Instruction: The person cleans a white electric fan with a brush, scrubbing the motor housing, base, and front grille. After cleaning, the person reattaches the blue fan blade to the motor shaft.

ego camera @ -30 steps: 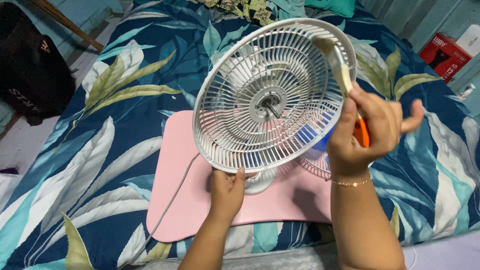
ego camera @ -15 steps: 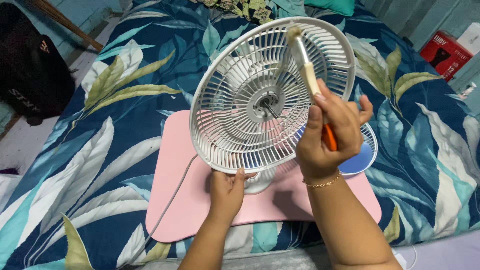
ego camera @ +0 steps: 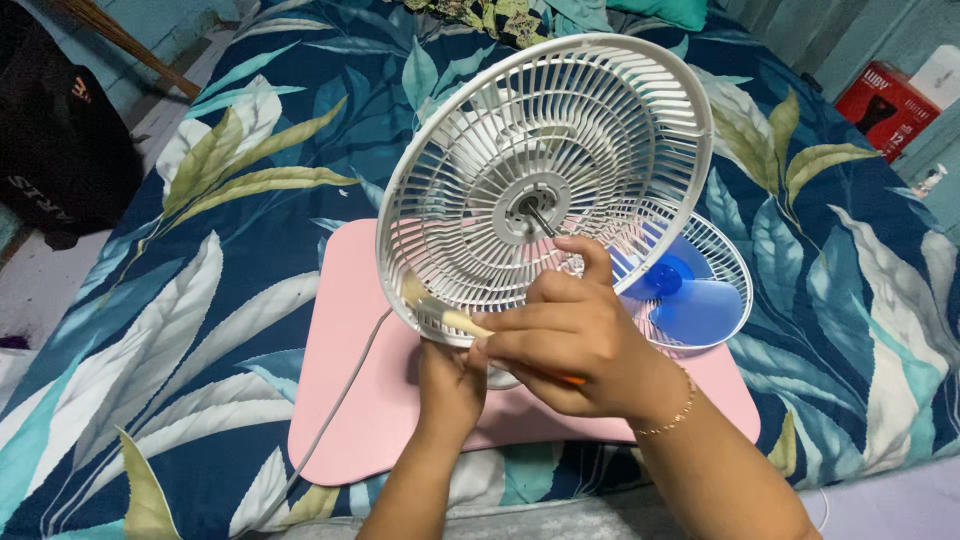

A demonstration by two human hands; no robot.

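The right hand (ego camera: 575,335) is closed around a small brush with a pale handle and an orange end (ego camera: 470,325), its bristle tip pressed against the lower-left rim of the round white plastic fan grille (ego camera: 545,185) directly above the hand. The left hand (ego camera: 450,385), just beneath the right, grips the fan below the grille. Beyond the right hand, a second white grille with a blue three-blade propeller (ego camera: 690,290) lies on the pink rectangular mat (ego camera: 350,400), which rests on the blue leaf-patterned bedsheet (ego camera: 200,250).
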